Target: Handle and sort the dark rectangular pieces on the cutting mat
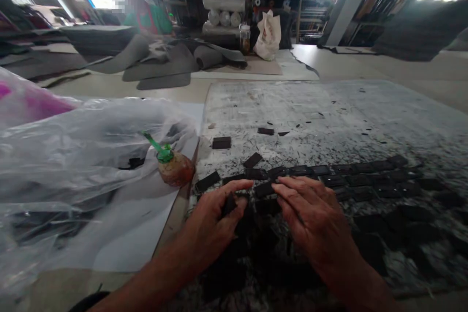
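Observation:
My left hand (223,214) is closed round a small black piece (229,204), which shows between the thumb and the fingers; its index finger reaches toward the row. Under the fingertips of my right hand (310,204) is the right end of a flat black rectangular piece (263,189), with those fingers pressed together. Rows of similar black rectangles (361,180), some shiny on top, stretch to the right across the stained white board (248,107). A few loose ones, such as this black piece (221,143), lie farther back. Darker pieces below my hands are hard to make out.
Left of the board stands a round brownish jar (177,170) with a green stick in it. Clear plastic sheeting (91,141) covers the left side. Behind are grey sheet material (164,61), a lidded bottle (244,38), a white bag (268,36) and a person (146,14).

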Demonstrator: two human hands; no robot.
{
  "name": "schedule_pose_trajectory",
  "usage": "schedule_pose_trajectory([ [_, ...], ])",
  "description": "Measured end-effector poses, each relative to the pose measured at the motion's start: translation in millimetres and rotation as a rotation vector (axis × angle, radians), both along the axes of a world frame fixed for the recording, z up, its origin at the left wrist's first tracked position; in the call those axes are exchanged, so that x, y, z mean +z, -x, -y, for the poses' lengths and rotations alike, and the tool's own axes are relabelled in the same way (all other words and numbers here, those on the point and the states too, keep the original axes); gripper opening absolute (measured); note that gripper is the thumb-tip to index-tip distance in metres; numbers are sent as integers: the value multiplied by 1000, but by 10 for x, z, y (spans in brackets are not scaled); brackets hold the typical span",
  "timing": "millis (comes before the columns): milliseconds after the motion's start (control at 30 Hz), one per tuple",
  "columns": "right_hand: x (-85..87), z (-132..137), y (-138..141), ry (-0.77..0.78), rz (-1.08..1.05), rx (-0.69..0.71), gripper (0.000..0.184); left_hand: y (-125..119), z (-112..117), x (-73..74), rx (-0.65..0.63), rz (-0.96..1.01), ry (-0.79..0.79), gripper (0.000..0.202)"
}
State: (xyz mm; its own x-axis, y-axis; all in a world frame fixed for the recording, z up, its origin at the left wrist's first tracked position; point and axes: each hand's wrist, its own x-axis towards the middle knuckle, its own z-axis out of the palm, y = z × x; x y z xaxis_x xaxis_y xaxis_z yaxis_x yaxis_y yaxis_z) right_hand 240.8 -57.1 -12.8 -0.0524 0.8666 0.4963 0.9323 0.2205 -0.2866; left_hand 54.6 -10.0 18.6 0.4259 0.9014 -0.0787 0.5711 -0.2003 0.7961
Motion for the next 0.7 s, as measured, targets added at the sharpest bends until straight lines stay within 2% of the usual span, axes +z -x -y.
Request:
schedule_pose_trajectory([
  [233,40,-7,-30,105,-140,70,18,-40,-48,24,13,-2,-48,31],
  [367,0,-32,10,65,4,44,19,83,-106,7,24,-38,-120,28],
  [467,-65,-42,54,106,117,55,24,190,-126,-53,33,-91,-157,29],
  [567,-101,-47,109,157,145,100,29,267,-111,-150,-39,-148,-130,36],
  [700,-108,-59,153,147,87,118,29,334,-69,-257,-196,-302,-114,62],
])
